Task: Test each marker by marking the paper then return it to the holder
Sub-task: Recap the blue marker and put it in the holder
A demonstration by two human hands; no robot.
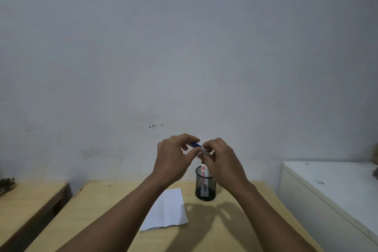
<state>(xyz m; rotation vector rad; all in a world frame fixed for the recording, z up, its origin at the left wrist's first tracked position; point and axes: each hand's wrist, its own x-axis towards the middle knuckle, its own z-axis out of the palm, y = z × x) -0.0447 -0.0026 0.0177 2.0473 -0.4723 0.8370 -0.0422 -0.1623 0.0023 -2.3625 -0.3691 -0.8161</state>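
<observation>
Both my hands are raised above the wooden table (235,231), holding one marker between them. My left hand (173,159) pinches its blue cap (195,145). My right hand (221,159) grips the white barrel (205,151). Whether the cap is on or off I cannot tell, as fingers hide the joint. Below stands a black mesh holder (205,187) with a red-labelled marker (204,172) upright inside. A folded white paper (169,210) lies flat on the table to the holder's left, partly under my left forearm.
A white cabinet (327,190) stands to the right of the table. A second wooden surface (30,200) sits to the left across a gap. A grey wall rises directly behind the table.
</observation>
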